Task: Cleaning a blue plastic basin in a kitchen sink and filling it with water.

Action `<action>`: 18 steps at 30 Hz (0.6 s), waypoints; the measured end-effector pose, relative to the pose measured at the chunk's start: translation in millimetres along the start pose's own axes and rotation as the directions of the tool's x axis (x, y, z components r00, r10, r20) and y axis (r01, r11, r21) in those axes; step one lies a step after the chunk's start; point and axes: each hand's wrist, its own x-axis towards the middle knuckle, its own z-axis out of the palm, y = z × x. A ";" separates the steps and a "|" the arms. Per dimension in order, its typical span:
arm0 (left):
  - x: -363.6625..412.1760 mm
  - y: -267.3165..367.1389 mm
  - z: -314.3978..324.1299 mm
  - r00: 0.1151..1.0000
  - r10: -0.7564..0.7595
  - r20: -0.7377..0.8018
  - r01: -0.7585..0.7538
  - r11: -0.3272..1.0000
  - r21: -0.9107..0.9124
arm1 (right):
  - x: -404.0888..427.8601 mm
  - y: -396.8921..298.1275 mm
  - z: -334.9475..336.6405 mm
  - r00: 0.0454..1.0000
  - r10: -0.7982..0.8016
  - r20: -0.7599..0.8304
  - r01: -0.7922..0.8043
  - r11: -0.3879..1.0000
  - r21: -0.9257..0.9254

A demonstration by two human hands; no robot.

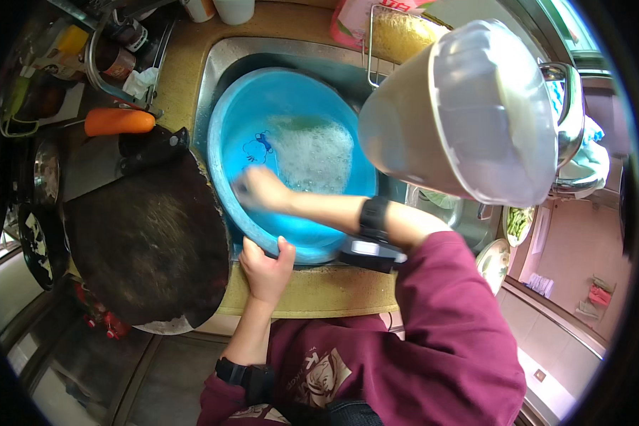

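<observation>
A blue plastic basin (293, 88) sits tilted in the stainless-steel sink (234, 50), with foamy water (317, 154) pooled towards its far right side. My left hand (266, 266) grips the near rim, thumb pointing up along the outside. Inside the basin, my right hand (263, 189) is against the left wall, blurred by motion. A small grey item (240, 190) shows under its fingers, too smeared to identify. A blue cartoon print (258, 148) marks the basin floor just beyond that hand.
Left of the sink lies a dark round chopping board (154, 239), with a black-handled cleaver (93, 168) and an orange handle (120, 122) behind it. A large translucent plastic container (458, 117) looms at right, near a chrome faucet (570, 117). Plates of food (519, 223) stand beyond.
</observation>
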 end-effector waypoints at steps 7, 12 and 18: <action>0.4 1.3 9.6 0.999 -0.039 0.027 0.039 0.999 -0.004 | 63.6 59.6 -27.4 0.837 0.246 -0.488 -0.302 0.953 -0.037; 0.1 -0.5 1.5 1.000 -0.023 -0.001 0.023 1.000 0.012 | 78.1 75.1 -35.9 0.624 0.445 -0.642 -0.489 0.864 0.123; 0.8 3.1 -1.2 0.997 -0.071 -0.005 0.071 0.997 0.013 | -4.0 -11.0 -2.9 0.992 0.089 0.085 -0.098 0.988 0.115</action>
